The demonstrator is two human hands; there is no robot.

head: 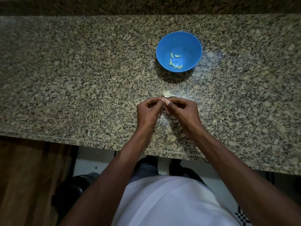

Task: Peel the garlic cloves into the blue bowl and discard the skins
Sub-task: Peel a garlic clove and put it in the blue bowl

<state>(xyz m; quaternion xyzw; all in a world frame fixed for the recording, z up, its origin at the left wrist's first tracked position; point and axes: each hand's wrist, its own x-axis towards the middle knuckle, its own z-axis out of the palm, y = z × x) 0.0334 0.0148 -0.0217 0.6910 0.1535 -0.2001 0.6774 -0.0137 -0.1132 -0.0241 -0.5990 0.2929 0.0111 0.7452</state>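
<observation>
- Blue bowl (179, 40) is sitting on the granite counter (81, 79), holding several pale peeled garlic cloves (174, 61).
- Left hand (149, 110) and right hand (182, 110) are pinching one small clove (164, 101) together, near the papery skins (168, 94).

A plain white top (171, 203) is worn over the torso, smooth and without print or buttons in view. Both forearms are left bare to past the elbow, with no sleeves, watch or rings to be seen. Dark trousers (146, 168) are glimpsed below the hem, dimly lit.
</observation>
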